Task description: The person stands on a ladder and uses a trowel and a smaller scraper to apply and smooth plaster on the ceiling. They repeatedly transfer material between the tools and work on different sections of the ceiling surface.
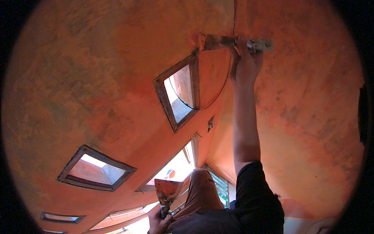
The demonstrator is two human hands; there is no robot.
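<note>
My right hand (247,58) is raised high on an outstretched arm, its fingers closed around a scraper (218,42). The stained blade points left, with its edge at the orange wall (128,35) just above the corner of a framed opening. A pale handle end sticks out to the right of the fingers. Low in the picture, my left hand (157,222) grips the dark handle of a wide putty knife (167,191). That blade points up, away from the wall, and carries orange and dark smears.
A thin cable (222,95) hangs in a loop beneath my right hand, crossing a wood-framed window (177,126). Another framed window (87,183) lies lower left, and a larger bright opening (183,165) stands behind the putty knife. My bent knee (201,187) shows below.
</note>
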